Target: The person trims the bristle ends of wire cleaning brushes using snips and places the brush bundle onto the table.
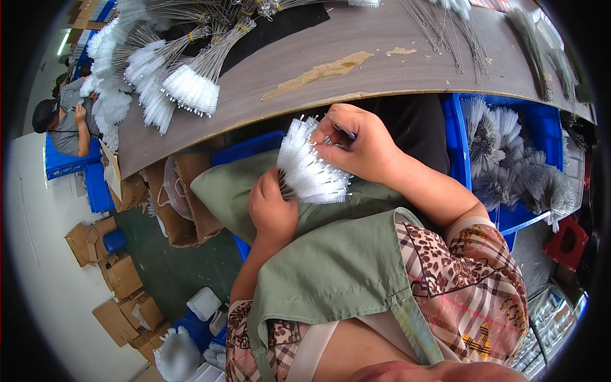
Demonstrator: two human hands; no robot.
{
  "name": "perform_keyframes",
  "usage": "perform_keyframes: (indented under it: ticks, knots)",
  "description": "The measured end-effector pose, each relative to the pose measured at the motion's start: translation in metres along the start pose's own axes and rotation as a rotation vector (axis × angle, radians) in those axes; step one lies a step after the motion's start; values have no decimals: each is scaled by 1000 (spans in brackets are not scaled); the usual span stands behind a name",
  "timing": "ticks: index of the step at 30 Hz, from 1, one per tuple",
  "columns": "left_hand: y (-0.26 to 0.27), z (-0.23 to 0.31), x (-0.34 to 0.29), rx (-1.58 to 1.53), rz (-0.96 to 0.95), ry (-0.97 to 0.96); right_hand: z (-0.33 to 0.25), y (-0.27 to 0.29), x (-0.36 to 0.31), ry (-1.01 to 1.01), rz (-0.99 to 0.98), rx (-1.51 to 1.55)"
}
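Note:
Over my lap, my left hand (273, 207) is closed around the wire handles of a bundle of white bristle tube brushes (315, 172). The brush heads fan out toward the right, their tips turned up and outward. My right hand (366, 143) is curled over the far right side of the bundle, thumb and fingers bent at the bristles. A small dark blue piece shows inside its curled fingers; the rest is hidden, so I cannot tell what it is.
Ahead is a worn brown table (382, 70) with piles of tied white brushes (193, 89) at its left. A blue crate (453, 137) of brushes stands at right, an open cardboard box (191, 223) at left. Another person (73, 121) sits far left.

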State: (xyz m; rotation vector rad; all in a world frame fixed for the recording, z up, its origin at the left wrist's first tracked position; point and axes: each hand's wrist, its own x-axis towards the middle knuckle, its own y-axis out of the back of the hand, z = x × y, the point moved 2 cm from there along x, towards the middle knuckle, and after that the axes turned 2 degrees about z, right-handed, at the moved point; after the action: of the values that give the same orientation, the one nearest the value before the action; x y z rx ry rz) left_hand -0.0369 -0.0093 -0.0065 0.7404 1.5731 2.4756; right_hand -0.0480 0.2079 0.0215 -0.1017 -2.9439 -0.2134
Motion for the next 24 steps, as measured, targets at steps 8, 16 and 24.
perform_keyframes:
  ticks: [8, 16, 24]
  knots:
    - [-2, 2, 0, -12, -21, 42, 4, -4, -6, 109, 93, 15]
    - [-3, 1, -2, -36, 8, 25, 1, -2, -4, 117, 64, -9]
    - [-4, -4, -1, 13, 70, -50, 2, -1, -7, 116, 114, 36]
